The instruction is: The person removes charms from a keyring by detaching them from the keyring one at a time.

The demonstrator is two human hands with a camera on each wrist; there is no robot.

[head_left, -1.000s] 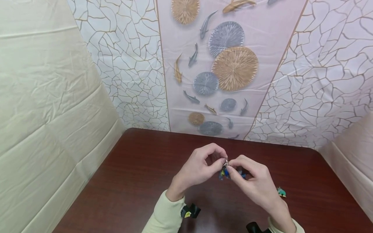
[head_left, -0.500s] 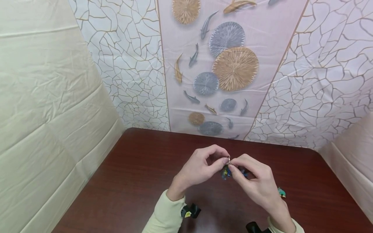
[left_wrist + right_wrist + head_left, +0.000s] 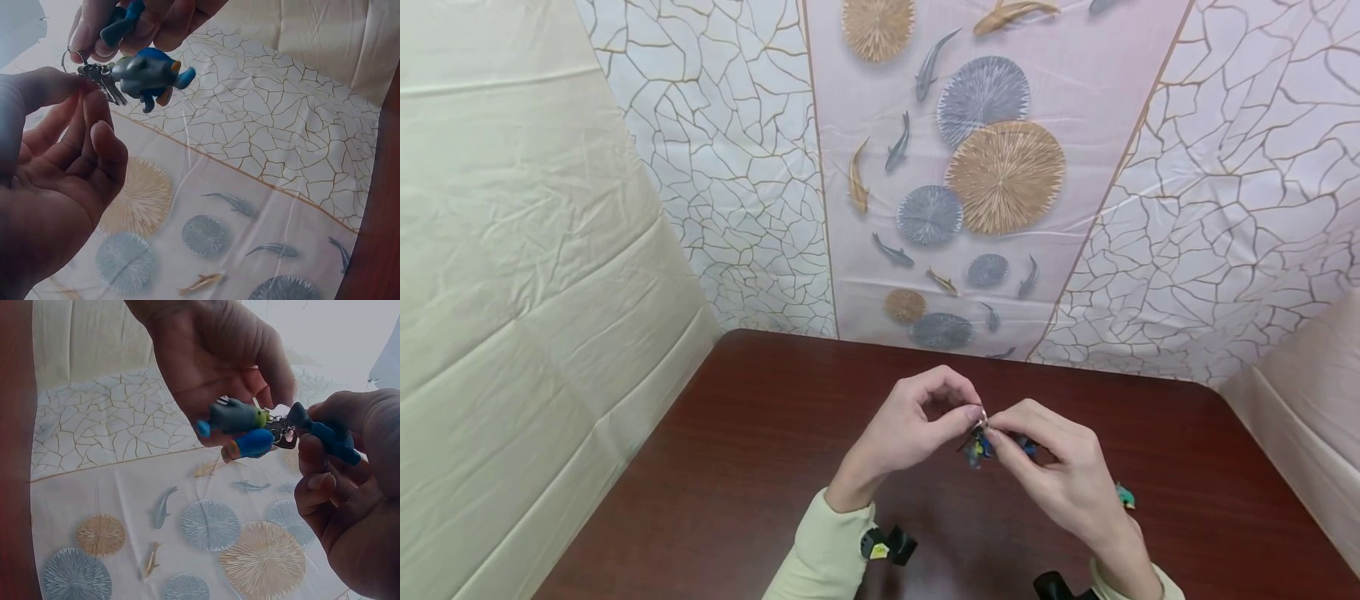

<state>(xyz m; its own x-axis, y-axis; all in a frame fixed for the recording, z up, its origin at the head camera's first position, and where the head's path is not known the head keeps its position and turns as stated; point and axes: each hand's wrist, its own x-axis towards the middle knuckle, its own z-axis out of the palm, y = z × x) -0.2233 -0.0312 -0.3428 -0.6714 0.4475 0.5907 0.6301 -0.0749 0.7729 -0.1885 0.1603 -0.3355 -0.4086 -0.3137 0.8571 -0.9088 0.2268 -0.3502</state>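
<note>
My left hand (image 3: 904,429) pinches a thin metal key ring (image 3: 66,59) between thumb and forefinger. Small toy-figure charms hang from it on short chains and metal clasps. Among them are a grey-green figure (image 3: 236,417) and a bright blue one with an orange end (image 3: 253,444). My right hand (image 3: 1063,467) meets the left at the ring, its thumb and forefinger pinching a teal-blue figurine charm (image 3: 331,439) by its attachment end. In the left wrist view this charm (image 3: 122,24) lies against the right fingers. Exactly which metal part the right fingertips grip is hidden.
Beneath both hands is a dark red-brown table (image 3: 722,467). A small green figure (image 3: 1124,496) lies on it, right of the right wrist. Patterned cloth (image 3: 1000,283) stands behind the table, and cream cloth (image 3: 550,333) along the left side.
Both hands stay together above the table, shifting slightly right and then back left. The ring tilts between the fingertips, and the hanging charms swing a little.
</note>
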